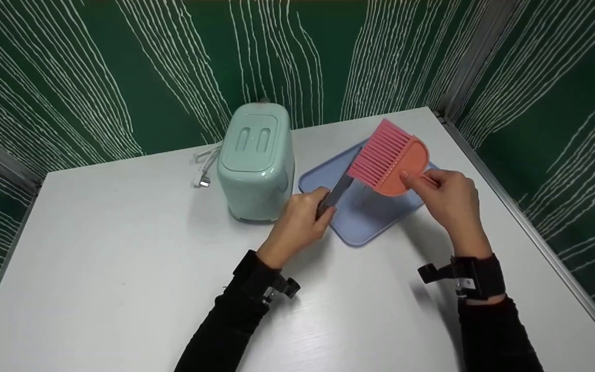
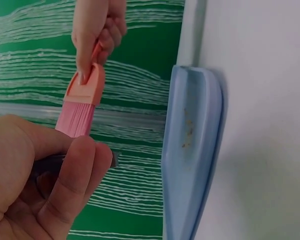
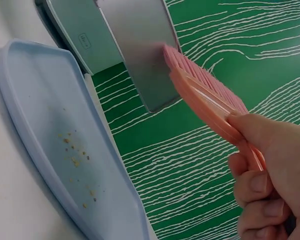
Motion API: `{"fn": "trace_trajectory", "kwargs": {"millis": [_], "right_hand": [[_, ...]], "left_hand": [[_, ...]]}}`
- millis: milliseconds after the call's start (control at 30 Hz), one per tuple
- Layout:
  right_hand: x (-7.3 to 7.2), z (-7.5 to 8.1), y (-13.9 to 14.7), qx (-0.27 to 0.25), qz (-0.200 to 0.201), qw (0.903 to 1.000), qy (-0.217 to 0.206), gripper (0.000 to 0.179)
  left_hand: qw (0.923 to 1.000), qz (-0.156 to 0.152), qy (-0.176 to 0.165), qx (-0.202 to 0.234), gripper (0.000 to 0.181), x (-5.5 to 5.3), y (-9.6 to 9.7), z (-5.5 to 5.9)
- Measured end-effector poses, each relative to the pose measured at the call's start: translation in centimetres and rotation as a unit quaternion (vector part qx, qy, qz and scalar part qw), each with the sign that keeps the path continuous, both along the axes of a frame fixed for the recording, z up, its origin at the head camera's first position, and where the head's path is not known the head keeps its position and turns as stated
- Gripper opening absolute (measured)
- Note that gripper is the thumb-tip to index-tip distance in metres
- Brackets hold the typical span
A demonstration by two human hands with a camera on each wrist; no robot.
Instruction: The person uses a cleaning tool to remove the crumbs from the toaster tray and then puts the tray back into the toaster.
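Note:
My left hand (image 1: pixel 300 217) grips the dark end of a flat grey metal crumb tray (image 3: pixel 140 55), held tilted above the blue tray. The brush (image 1: pixel 403 165), orange with pink bristles, is in my right hand (image 1: pixel 450 199), thumb pressed on its orange body. Its bristles meet the face of the crumb tray in the right wrist view. Underneath lies the light blue tray (image 1: pixel 357 232) on the table, with small brownish crumbs (image 3: pixel 75 155) scattered on it. In the left wrist view my fingers hide most of the crumb tray.
Left of the blue tray stands a mint-green toaster (image 1: pixel 256 165), its white cord and plug (image 1: pixel 203 178) lying beside it. Green panels (image 1: pixel 328 62) with white wavy lines rise behind the white table (image 1: pixel 122 258) and to its right.

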State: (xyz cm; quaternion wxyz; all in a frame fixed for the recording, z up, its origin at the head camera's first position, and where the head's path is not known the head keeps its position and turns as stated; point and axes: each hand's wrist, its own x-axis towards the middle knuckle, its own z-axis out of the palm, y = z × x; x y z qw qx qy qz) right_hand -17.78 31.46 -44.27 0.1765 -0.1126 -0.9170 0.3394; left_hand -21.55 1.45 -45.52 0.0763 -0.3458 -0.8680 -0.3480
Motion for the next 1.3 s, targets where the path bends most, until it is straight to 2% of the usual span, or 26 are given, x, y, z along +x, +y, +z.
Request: {"fn": "trace_trajectory", "kwargs": {"millis": [300, 533, 733, 1100, 1300], "right_hand": [[-0.1, -0.3, 0.2, 0.002, -0.056, 0.9983, 0.018, 0.061], [-0.1, -0.5, 0.5, 0.013, -0.078, 0.9967, 0.014, 0.061], [-0.2, -0.8, 0.6, 0.043, -0.081, 0.9957, 0.011, 0.059], [-0.1, -1.6, 0.8, 0.087, -0.063, 0.9939, 0.027, 0.055], [-0.1, -1.8, 0.9, 0.097, -0.057, 0.9934, 0.020, 0.056]], "left_hand": [[0.9990, -0.026, -0.034, 0.012, 0.010, 0.2, 0.0, 0.3], [0.9982, -0.033, -0.050, 0.010, 0.011, 0.2, 0.0, 0.4], [0.9979, -0.035, -0.053, 0.007, 0.012, 0.2, -0.1, 0.4], [0.9994, -0.024, -0.024, -0.004, 0.011, 0.2, -0.1, 0.5], [0.9987, -0.030, -0.040, 0.000, 0.011, 0.2, -0.1, 0.4]]}}
